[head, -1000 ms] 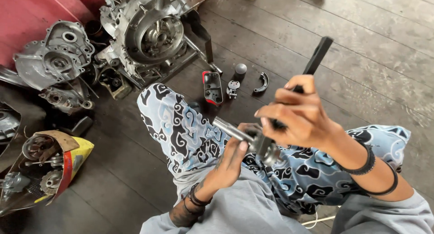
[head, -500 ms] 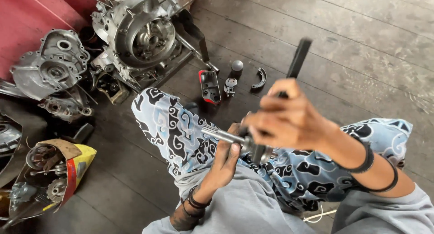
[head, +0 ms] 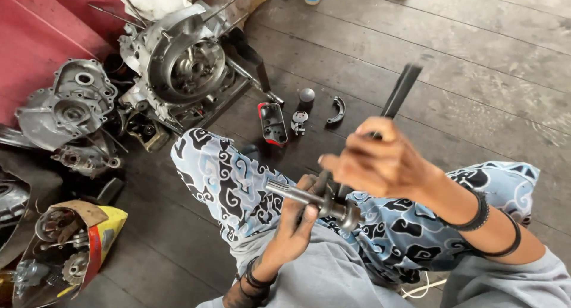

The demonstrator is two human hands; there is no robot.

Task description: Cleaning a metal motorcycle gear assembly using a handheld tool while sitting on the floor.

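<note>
the person sits on the dark plank floor (head: 476, 76) with a blue-and-white patterned cloth (head: 226, 183) over the knees, and above it the left hand (head: 294, 225) has its fingers wrapped tight round a splined steel shaft (head: 309, 198), the bare splined end poking out past the thumb toward the left, the wider collar end sitting just right of the knuckles. the right hand (head: 380, 165) is fisted on a black-handled tool (head: 401, 94); the handle rises up and away beyond the fingers, and the working end drops down behind them to meet the shaft, though i cannot tell just how it bears on it. as far as i can judge, the strip-down is well along: the engine is already apart, one big crankcase half (head: 178, 64) standing open far beyond the fingertips, one loose engine cover (head: 68, 109) lying left of it, and the shaft is out and being worked in the lap; whatever is fitted on its collar end looks still on. between the case and the hands lie four small bits: one red-edged black housing (head: 272, 123), one dark round cap (head: 306, 96), one small metal bracket (head: 299, 122), one curved piece (head: 338, 110). one yellow tray (head: 110, 228) of oily parts sits far left of the left wrist.
</note>
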